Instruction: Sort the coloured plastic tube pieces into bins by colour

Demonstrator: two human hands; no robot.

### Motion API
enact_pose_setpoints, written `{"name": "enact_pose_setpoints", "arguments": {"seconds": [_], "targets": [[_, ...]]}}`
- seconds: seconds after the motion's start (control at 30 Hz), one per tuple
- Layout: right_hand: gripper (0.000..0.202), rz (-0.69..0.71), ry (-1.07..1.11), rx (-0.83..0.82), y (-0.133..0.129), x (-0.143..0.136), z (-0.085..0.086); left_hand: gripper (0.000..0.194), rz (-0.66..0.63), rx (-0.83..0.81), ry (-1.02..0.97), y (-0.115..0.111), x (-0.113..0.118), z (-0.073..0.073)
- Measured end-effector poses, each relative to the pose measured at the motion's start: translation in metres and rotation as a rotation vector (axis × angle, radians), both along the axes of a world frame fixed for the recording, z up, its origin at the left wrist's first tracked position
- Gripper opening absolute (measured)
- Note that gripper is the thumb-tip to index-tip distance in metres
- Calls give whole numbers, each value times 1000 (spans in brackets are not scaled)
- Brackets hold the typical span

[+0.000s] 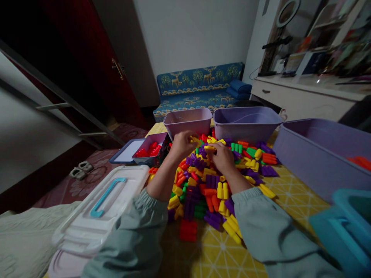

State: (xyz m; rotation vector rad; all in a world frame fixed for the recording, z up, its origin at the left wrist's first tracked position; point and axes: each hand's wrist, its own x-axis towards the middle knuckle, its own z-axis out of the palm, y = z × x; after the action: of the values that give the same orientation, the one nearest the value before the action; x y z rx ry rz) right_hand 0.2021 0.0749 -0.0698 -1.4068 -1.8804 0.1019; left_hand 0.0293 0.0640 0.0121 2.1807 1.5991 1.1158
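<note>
A wide pile of plastic pieces [199,181] in yellow, purple, red, orange and green lies on a yellow patterned cloth [223,247]. Over the far part of the pile, my left hand [183,144] has its fingers closed on a yellow piece [194,140]. To its right, my right hand [220,155] pinches another yellow piece [210,148]. The two hands are apart, with a small gap between them. Exact shapes of the held pieces are partly hidden by the fingers.
Behind the pile stand a pink bin [188,120] and a purple bin [246,125]. A larger purple bin [321,158] at right holds orange pieces. Left are a small box [162,139] with red pieces and a clear lid [116,200]. A teal container [342,227] sits near right.
</note>
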Motion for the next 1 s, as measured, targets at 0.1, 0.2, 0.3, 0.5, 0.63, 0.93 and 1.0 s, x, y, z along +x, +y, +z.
{"name": "enact_pose_setpoints", "arguments": {"seconds": [0.1,0.2,0.3,0.5,0.63,0.93,1.0], "targets": [[28,-13,-12,-20,-1,-1,1,32,183,257,-93,41,-6,23],[26,-27,-4,-11,-1,-2,1,38,344,385,-5,77,-17,38],[25,-6,35,14,-1,-3,-1,34,381,214,270,92,-26,34],[24,28,67,25,-1,-2,-1,40,310,3,685,84,-32,2],[24,25,69,24,-2,-2,-1,50,348,44,640,75,-26,-3],[23,13,41,42,-2,-2,-1,30,10,-81,278,-13,11,-36],[24,18,44,40,-2,-2,-1,32,-28,-128,297,-27,10,-42]]}}
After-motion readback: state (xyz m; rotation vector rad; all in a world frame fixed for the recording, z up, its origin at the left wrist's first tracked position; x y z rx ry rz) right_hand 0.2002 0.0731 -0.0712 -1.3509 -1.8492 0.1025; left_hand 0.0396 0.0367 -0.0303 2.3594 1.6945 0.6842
